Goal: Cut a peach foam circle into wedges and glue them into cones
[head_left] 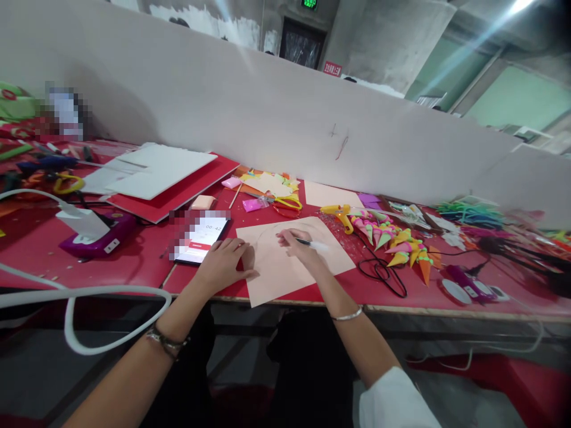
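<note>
On the red table [40, 249], a purple device [96, 238] sits at the far left, with a phone [200, 238] near the middle. Just beside the phone, the left hand [223, 264] lies flat, fingers spread, pressing the left edge of a peach paper sheet [285, 267]. The right hand [301, 246] pinches a pen [312, 243] over the sheet; the pen's long axis runs nearly left-right, its tip pointing left toward a faint curved line. Farther right lie a yellow glue gun [338, 213] and coloured paper cones [401, 241].
</note>
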Demonstrator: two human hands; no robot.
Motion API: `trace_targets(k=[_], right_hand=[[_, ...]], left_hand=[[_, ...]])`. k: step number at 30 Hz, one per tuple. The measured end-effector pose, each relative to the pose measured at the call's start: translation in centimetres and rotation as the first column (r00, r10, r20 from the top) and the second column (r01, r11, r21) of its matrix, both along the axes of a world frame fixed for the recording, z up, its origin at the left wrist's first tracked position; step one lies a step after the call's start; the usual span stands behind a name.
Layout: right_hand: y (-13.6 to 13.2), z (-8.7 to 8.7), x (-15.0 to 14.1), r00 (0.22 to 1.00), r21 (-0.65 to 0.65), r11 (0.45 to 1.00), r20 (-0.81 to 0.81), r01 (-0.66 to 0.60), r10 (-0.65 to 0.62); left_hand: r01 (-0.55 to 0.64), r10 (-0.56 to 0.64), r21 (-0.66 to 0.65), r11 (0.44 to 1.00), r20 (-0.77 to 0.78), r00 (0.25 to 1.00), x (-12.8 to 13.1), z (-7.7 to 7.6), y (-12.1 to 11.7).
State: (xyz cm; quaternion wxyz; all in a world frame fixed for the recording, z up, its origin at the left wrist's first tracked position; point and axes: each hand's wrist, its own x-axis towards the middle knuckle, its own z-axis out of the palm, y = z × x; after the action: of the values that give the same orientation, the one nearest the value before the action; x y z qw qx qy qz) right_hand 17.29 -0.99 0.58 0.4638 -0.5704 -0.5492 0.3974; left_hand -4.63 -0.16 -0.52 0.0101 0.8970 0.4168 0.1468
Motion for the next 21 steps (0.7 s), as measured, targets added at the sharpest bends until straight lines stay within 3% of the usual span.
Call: trace_targets(k=[3, 7, 21], right_hand=[[2.1, -0.8, -1.3, 0.999, -0.014, 1.000, -0.049, -0.019, 0.018], [4.0, -1.9, -1.2, 0.993, 0.027, 0.995, -0.066, 0.099, -0.097], [5.5, -3.1, 0.5, 0.956, 0.068, 0.956, 0.057, 0.285, -0.289]], left_hand=[[-0.028, 0.028, 0.044, 0.999, -0.001, 1.000, 0.2, -0.2, -0.3], [-0.004, 0.004, 0.010, 1.000, 0.014, 1.000, 0.1, -0.4, -0.7], [0.001, 0.003, -0.112, 0.994, 0.033, 0.999, -0.2, -0.7, -0.8]])
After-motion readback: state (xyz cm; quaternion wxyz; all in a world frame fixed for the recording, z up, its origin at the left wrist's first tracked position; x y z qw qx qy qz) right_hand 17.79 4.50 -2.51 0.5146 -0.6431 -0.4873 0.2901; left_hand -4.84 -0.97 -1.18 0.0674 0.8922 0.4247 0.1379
